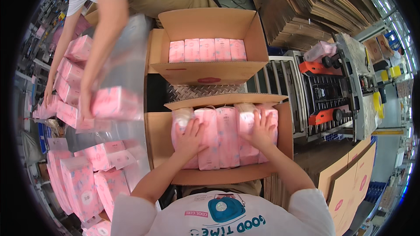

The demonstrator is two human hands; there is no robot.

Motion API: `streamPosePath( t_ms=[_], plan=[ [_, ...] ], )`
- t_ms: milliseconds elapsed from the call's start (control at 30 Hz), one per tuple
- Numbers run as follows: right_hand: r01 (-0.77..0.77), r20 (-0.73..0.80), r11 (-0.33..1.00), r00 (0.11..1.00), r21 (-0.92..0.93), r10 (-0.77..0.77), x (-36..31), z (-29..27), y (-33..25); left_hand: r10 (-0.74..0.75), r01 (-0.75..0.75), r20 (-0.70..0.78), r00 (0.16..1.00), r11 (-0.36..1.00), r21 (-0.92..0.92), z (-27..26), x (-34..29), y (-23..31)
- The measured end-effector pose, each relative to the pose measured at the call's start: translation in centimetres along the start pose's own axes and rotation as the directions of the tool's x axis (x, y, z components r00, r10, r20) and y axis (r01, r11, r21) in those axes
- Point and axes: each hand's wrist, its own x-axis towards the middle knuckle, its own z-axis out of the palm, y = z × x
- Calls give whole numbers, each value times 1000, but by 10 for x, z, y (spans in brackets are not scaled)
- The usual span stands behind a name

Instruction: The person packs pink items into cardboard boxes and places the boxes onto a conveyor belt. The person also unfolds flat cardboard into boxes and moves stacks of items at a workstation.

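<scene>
My left hand (190, 136) lies with spread fingers on the pink soft packs toward the left side of the near cardboard box (227, 176). On the right side of the same box, my right hand (261, 130) rests on other packs, its fingers apart and pointing away from me. Several pink packs with pale blue patterns stand in a row in this box, and one in the middle, a pink pack (226, 137), shows between my hands. The box flaps are folded outward. Parts of the outer packs are hidden under my palms.
Beyond stands a second open box (210, 72) with a row of pink packs. At the left, a co-worker's arms (107, 26) reach over pink packs (116, 102) on a grey surface. Flattened cartons (306, 13) stack at far right; a roller conveyor (278, 76) runs at right.
</scene>
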Motion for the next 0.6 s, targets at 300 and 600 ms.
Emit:
streamPosePath(
  t_ms=[300,600],
  plan=[
    [144,143,842,957,520,-252,9,-65,68,-158,280,352,923,902,-329,-9,-52,-34],
    [80,48,993,995,87,-84,2,-84,180,-297,416,667,683,-593,-690,-56,-122,68]
  ],
)
